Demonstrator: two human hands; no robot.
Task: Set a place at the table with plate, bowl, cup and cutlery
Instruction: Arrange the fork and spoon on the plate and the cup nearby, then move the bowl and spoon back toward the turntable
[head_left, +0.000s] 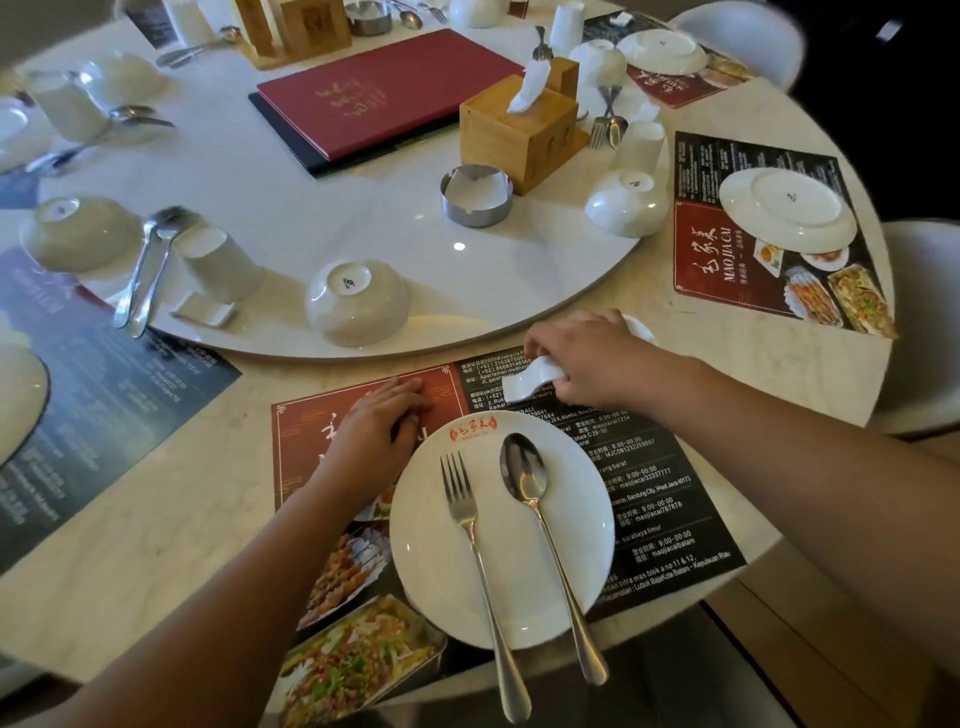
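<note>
The fingers (540, 345) of the right hand (587, 364) were curled down around a small white ceramic rest (535, 379) and held it just above the placemat (665, 493), beyond the far rim of the plate (426, 545). The fingers (410, 389) of the left hand (384, 421) lay straight and flat on the same placemat, holding nothing, just beyond the plate's left edge.

I judge that the step in hand was to place the cutlery rest. The next move would call for lowering it onto the placemat beside the plate, and then for lifting the fork (470, 519) and the spoon (524, 473) off the plate and laying them beside it. The bowl and the cup had not yet been brought to the place.

The plate stood upright on the placemat and held the fork and the spoon side by side, their handles reaching over its near rim. Beyond the plate, on the edge of the white turntable (363, 208), a bowl (356, 306) stood upside down, so it held nothing. Further to the left of the plate a cup (221, 265) also stood upside down. A white rim (638, 328) showed behind the right hand; what it was I cannot tell. Far beyond the plate stood a metal ashtray (475, 200), its contents unclear, and a wooden tissue box (514, 135) with one tissue coming out of the top.
</note>
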